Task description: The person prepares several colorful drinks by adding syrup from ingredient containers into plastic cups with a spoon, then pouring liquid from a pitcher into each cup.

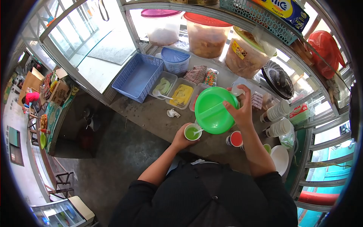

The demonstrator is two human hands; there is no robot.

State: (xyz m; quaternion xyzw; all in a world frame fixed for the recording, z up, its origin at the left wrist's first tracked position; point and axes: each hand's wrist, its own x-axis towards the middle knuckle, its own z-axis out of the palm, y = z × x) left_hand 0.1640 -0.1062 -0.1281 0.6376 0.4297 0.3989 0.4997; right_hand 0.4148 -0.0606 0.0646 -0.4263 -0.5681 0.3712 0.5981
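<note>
My left hand [181, 139] is wrapped round a paper cup [188, 128] holding something green, with a white spoon [197, 132] standing in it. To the right of the cup sits a large round green lid [214, 119] with a bar across its top. My right hand [242, 108] is raised over the lid's right edge, thumb apart from the fingers. A small clear round plastic piece [237, 90] shows between its fingertips. Close by stands a cup with red contents [236, 139]. Tubs of yellow filling [182, 94] and pale green filling [163, 86] lie behind, each with a spoon.
A blue basket [140, 77] and a blue-lidded tub [175, 60] stand at the back left. Large containers [208, 38] line the back. Stacked paper cups [276, 111] and a white bowl [280, 159] are on the right. A crumpled tissue [173, 113] lies mid-counter.
</note>
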